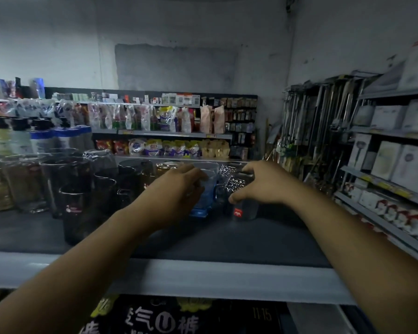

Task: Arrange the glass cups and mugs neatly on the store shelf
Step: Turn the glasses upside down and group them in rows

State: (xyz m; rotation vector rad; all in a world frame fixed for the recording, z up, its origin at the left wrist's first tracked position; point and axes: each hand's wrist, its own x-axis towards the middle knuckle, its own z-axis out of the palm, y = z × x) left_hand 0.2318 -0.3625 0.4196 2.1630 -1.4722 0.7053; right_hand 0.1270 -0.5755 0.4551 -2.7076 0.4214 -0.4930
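Note:
A blue glass mug (206,189) stands on the dark shelf top (227,239), and my left hand (176,189) grips its left side. My right hand (258,183) curls over a dark glass with a red label (244,210), thumb at its front. Between the hands sit two patterned clear glasses (232,178). To the left stand rows of dark tinted tumblers (82,186) and clear glasses (22,182). The scene is dim and slightly blurred.
The shelf's pale front edge (203,278) runs across below my forearms. Behind the glasses are bottles (22,138) and shelves of packaged goods (169,131). On the right stand hanging metal tools (323,121) and a rack of white boxes (396,160).

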